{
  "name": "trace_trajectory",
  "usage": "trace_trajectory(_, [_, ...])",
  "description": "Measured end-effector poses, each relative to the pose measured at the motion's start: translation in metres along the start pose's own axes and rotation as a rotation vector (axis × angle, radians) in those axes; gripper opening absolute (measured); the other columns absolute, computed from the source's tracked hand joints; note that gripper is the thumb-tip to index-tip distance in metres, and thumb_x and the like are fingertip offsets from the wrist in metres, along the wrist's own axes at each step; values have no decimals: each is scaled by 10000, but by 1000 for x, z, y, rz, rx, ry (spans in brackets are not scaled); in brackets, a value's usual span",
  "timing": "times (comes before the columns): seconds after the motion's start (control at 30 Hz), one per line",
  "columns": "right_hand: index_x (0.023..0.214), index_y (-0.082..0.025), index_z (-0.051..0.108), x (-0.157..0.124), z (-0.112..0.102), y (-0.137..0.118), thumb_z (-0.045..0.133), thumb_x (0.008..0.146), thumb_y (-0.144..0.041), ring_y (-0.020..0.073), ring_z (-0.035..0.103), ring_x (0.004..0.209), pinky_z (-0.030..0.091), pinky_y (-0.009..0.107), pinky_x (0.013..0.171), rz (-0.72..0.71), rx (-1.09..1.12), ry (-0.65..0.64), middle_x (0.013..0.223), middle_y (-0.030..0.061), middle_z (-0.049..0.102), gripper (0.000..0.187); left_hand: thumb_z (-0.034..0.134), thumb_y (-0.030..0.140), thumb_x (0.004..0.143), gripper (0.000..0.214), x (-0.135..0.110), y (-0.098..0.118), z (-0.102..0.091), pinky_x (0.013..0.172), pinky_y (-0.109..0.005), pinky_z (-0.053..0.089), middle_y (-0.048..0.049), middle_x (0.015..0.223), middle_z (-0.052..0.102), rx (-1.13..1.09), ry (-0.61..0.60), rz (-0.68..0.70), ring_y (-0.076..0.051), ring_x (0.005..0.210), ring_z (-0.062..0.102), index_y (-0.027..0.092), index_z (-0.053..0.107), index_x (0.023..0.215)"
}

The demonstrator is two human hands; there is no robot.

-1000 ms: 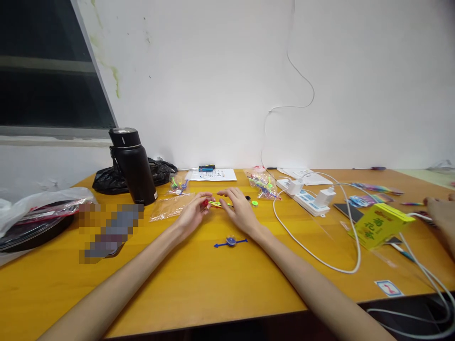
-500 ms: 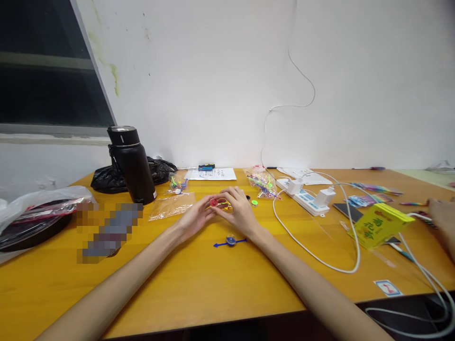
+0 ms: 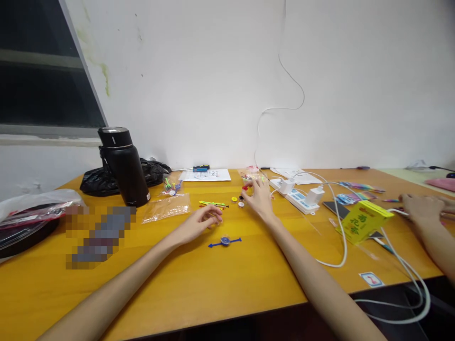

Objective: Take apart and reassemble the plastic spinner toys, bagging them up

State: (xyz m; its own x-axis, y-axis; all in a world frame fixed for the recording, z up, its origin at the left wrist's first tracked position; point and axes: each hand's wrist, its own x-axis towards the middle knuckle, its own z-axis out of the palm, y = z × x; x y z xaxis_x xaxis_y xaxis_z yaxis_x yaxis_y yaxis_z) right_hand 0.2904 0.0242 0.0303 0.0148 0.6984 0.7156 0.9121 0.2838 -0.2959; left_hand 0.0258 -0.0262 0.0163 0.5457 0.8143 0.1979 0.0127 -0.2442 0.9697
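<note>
My right hand (image 3: 260, 199) reaches over the table, a small red disc (image 3: 244, 188) at the tips of its thumb and forefinger. Beside it lie a yellow disc (image 3: 234, 199), a black disc (image 3: 241, 197) and a white disc (image 3: 241, 204). My left hand (image 3: 203, 220) hovers with loosely bent fingers apart, holding nothing visible. Beyond it lies a small bunch of yellow, green and red plastic sticks (image 3: 213, 204). Nearer me is a blue double-ended arrow piece (image 3: 225, 242) with a round clear-topped centre.
A black flask (image 3: 126, 173) and a flat plastic bag (image 3: 167, 208) stand left. Bags of coloured parts (image 3: 172, 184) lie behind. At right are a power strip (image 3: 300, 200), looping white cables (image 3: 343, 237), a yellow box (image 3: 366, 221) and another person's hand (image 3: 421, 208).
My hands have parted: the right moved right and away with the red disc, the left drew back slightly. The coloured sticks now lie uncovered. The view has turned slightly right.
</note>
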Motion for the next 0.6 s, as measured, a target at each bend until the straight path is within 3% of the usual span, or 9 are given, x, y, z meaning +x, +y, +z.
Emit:
trace_trajectory(0.17, [906,-195,669,-4,3,13,607,843,-258,344,501,1199,414,467,957,73,-139,-100,1063,119,639,109,627,354,923,208,-4,4,1,838,-314,472,-94,1039,707,144,-70,89,-222,982,647,229,701,1073])
trace_trajectory(0.43, [928,-173,716,-5,4,15,648,854,-282,386,472,1260,402,501,954,115,-234,-211,1110,180,651,149,628,347,918,220,-11,17,4,720,-285,442,-78,1148,688,342,-178,81,-180,832,602,262,704,1106])
trace_trajectory(0.6, [967,-175,736,-5,5,17,623,879,-271,391,490,1241,399,505,951,117,-266,-233,1125,187,658,172,700,344,862,269,-16,22,7,861,-340,444,-73,1112,647,427,-255,199,-226,994,584,298,729,1125])
